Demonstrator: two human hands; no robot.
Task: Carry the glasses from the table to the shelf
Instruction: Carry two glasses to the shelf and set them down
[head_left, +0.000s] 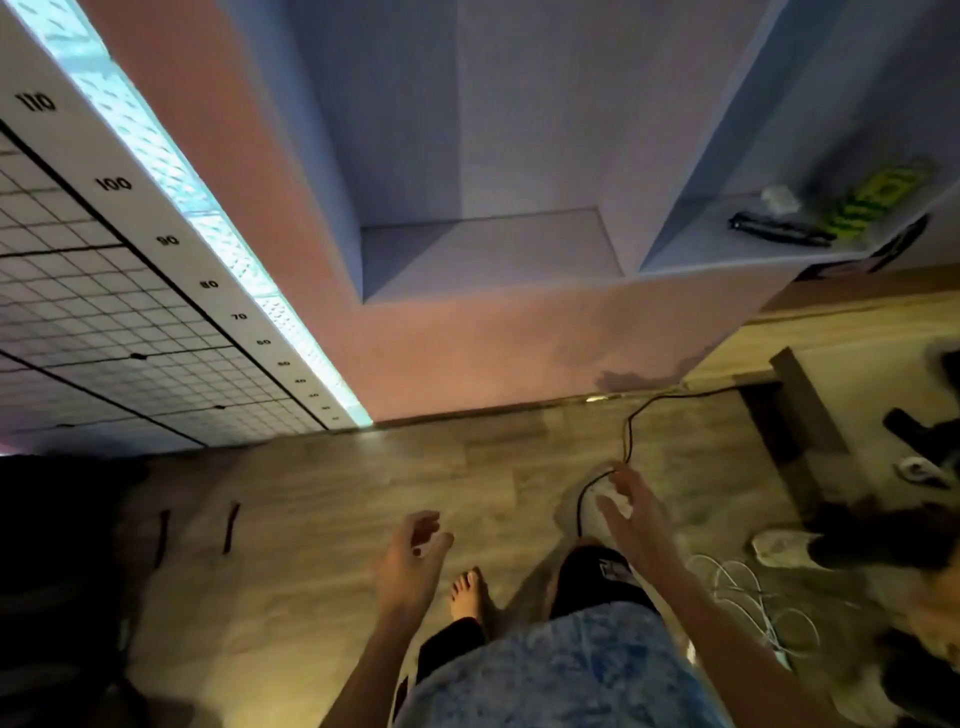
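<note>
Glasses do not show anywhere in this view. Left hand (413, 553) hangs over the wood floor (322, 499), fingers loosely curled and holding nothing. Shelf (488, 249) stands ahead, its middle compartment bare. Right hand (631, 512) reaches forward with fingers spread, empty, near a black cable (631, 431).
</note>
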